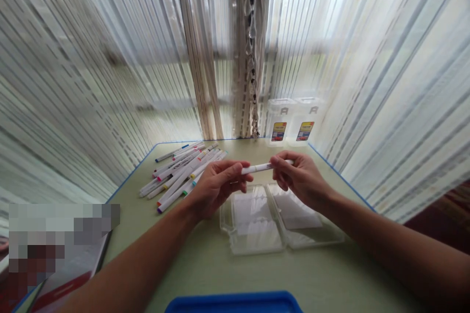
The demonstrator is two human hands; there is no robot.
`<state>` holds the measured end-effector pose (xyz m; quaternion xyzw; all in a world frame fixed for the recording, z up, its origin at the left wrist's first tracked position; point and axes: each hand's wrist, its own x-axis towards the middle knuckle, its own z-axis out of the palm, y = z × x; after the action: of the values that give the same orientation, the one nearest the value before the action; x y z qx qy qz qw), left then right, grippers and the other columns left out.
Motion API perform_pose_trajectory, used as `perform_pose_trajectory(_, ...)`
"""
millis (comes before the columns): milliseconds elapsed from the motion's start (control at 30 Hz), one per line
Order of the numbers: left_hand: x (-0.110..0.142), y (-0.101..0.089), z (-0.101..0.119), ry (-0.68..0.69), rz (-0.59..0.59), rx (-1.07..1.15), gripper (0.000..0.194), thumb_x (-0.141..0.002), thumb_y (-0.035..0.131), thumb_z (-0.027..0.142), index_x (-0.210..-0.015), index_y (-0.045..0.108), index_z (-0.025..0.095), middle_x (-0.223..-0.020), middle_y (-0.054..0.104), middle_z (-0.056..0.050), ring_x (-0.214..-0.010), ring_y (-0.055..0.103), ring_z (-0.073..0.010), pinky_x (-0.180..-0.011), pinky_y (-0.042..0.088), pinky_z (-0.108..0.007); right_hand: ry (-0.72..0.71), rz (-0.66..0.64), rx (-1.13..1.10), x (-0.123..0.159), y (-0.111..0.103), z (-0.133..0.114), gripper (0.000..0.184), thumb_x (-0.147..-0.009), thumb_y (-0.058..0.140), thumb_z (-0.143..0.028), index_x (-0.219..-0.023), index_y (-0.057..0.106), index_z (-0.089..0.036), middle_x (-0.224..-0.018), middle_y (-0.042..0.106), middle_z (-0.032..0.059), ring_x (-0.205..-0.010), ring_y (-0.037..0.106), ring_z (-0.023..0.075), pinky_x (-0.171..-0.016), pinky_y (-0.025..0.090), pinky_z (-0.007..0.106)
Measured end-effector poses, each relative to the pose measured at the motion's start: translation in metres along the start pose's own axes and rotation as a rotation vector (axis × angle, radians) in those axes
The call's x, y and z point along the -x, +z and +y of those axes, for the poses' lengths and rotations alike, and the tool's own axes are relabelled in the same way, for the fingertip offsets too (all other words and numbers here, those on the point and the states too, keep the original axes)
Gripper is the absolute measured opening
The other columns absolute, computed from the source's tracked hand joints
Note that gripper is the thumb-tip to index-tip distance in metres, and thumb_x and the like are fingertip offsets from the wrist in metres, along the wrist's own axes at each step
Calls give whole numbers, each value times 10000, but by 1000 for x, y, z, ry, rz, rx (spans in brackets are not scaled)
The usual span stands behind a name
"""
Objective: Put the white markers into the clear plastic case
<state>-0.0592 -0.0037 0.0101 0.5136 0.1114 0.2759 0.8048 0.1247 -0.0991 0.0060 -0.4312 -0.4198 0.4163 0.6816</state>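
A white marker [257, 168] is held nearly level between my two hands, above the table. My left hand [220, 181] pinches its left end between thumb and fingers. At the other end, my right hand [295, 171] grips it with thumb and fingertips. Below the hands lies a clear plastic case [257, 234], opened flat in two halves, with white sheets inside. Left of my left hand is a loose pile of white markers [179, 176] with coloured ends, several of them overlapping.
Two clear containers [279, 115] with yellow labels stand at the table's back right. A blue rim [235, 298] shows at the near edge. String curtains [147, 49] hang behind the green table [128, 234]. A blurred-out object [62, 239] sits at left.
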Motion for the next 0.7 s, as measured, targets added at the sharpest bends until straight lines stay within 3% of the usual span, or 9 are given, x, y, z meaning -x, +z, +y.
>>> perform_pose_trajectory(200,1,0,1,-19,-18,7,248,-777,728,314,-929,724,118,-758,724,-83,-596,641,-114,-597,506,-235,11,1,0,0,0,-1,280,-735,768,-388,-686,647,-140,-507,616,-1,-350,449,65,-333,336,187)
perform_pose_trajectory(400,3,2,2,14,-23,-14,281,-704,788,199,-976,737,149,-814,739,-74,-615,640,-106,-626,502,-237,14,-3,-29,0,-1,-1,273,-745,763,-376,-672,642,-142,-504,619,1,-350,433,59,-338,332,178)
perform_pose_trajectory(700,1,0,-1,14,-19,21,202,-753,750,223,-928,745,124,-787,735,-86,-609,645,-115,-615,501,-242,5,0,-17,0,0,2,259,-751,762,-366,-683,655,-141,-509,628,9,-354,427,53,-337,336,167)
